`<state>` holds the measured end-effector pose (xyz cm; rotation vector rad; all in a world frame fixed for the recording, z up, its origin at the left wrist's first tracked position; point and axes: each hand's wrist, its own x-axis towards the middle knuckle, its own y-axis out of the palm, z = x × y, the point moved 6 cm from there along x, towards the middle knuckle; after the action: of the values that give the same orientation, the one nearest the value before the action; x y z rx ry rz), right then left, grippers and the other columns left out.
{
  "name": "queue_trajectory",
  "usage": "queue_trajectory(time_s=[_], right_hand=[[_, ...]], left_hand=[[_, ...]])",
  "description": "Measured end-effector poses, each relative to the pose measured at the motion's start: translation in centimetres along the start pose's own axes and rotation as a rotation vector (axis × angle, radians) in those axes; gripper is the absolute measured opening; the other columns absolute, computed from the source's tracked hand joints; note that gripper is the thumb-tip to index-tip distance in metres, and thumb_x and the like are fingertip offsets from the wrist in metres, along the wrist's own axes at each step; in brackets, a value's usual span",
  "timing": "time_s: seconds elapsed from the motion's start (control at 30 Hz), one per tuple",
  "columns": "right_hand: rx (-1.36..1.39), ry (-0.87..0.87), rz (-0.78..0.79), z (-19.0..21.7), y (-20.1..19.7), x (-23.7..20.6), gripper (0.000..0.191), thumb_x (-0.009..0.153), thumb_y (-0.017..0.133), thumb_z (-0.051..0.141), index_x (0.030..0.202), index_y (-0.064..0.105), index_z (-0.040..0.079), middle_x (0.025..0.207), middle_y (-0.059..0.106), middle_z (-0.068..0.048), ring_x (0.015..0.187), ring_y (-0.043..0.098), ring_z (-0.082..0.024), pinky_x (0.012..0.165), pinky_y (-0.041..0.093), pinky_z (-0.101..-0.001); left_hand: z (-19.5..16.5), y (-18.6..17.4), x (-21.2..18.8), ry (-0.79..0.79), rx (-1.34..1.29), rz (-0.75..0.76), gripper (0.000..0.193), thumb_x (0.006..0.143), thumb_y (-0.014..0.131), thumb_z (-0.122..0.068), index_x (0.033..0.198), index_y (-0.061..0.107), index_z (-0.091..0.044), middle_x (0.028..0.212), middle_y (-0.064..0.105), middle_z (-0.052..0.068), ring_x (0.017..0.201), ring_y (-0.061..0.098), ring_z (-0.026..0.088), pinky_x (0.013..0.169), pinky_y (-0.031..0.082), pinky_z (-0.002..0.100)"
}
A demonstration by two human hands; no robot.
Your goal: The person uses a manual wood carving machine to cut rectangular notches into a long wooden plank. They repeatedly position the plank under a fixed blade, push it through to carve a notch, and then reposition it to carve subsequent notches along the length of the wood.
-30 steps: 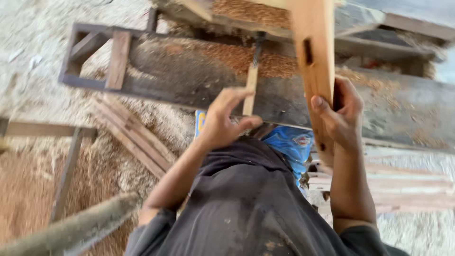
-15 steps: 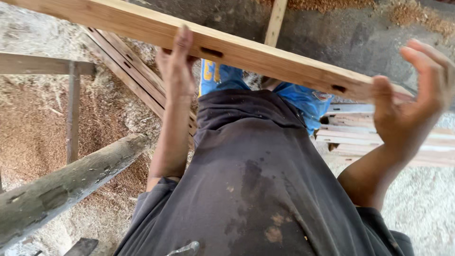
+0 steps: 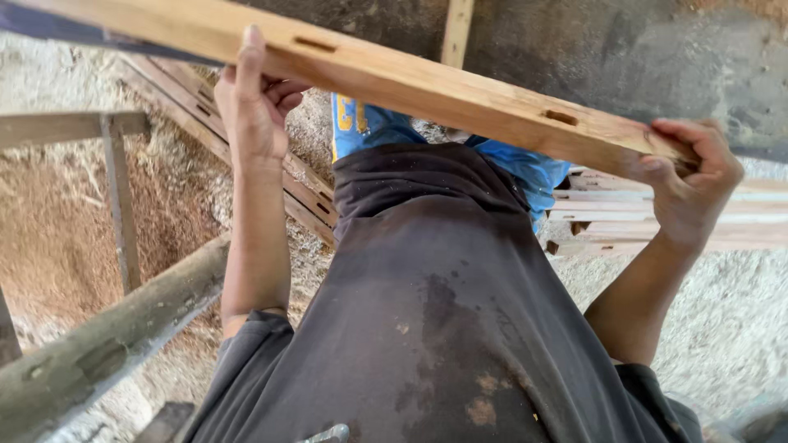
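Observation:
I hold a long pale wooden plank with two small mortise slots, lying crosswise in front of my chest and sloping down to the right. My left hand grips its near edge toward the left, fingers curled over the wood. My right hand is closed around the plank's right end. Below the plank I see my dark shirt and blue trousers.
Sawdust covers the ground. A grey weathered beam runs diagonally at lower left beside a wooden frame. Slotted planks lie on the ground behind my left arm, and more pale planks are stacked at the right.
The plank swung from upright in my right hand to lying crosswise in both hands. My right hand went from open fingers beside it to closed around its end.

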<state>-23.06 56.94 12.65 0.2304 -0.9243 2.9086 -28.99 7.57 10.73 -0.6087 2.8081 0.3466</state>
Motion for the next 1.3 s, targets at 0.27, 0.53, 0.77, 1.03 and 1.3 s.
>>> queue_trajectory(time_s=[0.27,0.53,0.77,1.03,1.3], right_hand=[[0.194,0.473,0.174,-1.9,2.9,2.6,0.043,0.112,0.068,0.036,0.115,0.071,-0.006,0.093,0.060,-0.005,0.080,0.053,-0.011,0.071,0.042,-0.0269],[0.329,0.811,0.615,-2.2,5.8,4.7,0.065,0.118,0.042,0.049,0.104,0.062,-0.011,0.079,0.064,-0.022,0.066,0.061,-0.029,0.062,0.051,-0.0400],[0.112,0.814,0.642,-1.2,5.9,6.3,0.066,0.116,0.043,0.053,0.103,0.067,-0.007,0.076,0.063,-0.021,0.047,0.040,-0.021,0.041,0.027,-0.0353],[0.190,0.748,0.513,0.3,6.3,7.2,0.051,0.111,0.050,0.048,0.113,0.067,0.000,0.082,0.066,-0.009,0.063,0.061,-0.017,0.055,0.049,-0.0321],[0.111,0.378,0.421,-0.2,6.8,8.9,0.053,0.113,0.057,0.051,0.113,0.071,-0.001,0.073,0.061,-0.006,0.053,0.053,-0.013,0.045,0.042,-0.0283]], left_hand=[[-2.1,-4.1,-0.2,0.113,-0.003,0.037,0.030,0.102,0.071,-0.032,0.098,0.064,-0.003,0.085,0.077,0.017,0.068,0.077,0.021,0.055,0.060,0.028],[-1.3,-9.7,-1.7,0.143,0.033,-0.143,0.027,0.103,0.068,-0.030,0.094,0.067,-0.005,0.084,0.077,0.014,0.068,0.076,0.017,0.060,0.062,0.028],[0.6,-10.9,-1.7,0.146,-0.033,-0.143,0.022,0.104,0.069,-0.025,0.096,0.067,-0.004,0.089,0.077,0.015,0.073,0.077,0.019,0.066,0.066,0.033],[0.1,-7.9,-0.5,0.277,0.048,-0.052,0.021,0.109,0.068,-0.023,0.103,0.067,-0.003,0.090,0.076,0.014,0.077,0.075,0.020,0.073,0.065,0.034],[-0.9,-2.9,0.5,0.452,0.234,0.168,0.024,0.113,0.070,-0.025,0.112,0.063,-0.002,0.102,0.073,0.014,0.093,0.075,0.019,0.087,0.066,0.034]])
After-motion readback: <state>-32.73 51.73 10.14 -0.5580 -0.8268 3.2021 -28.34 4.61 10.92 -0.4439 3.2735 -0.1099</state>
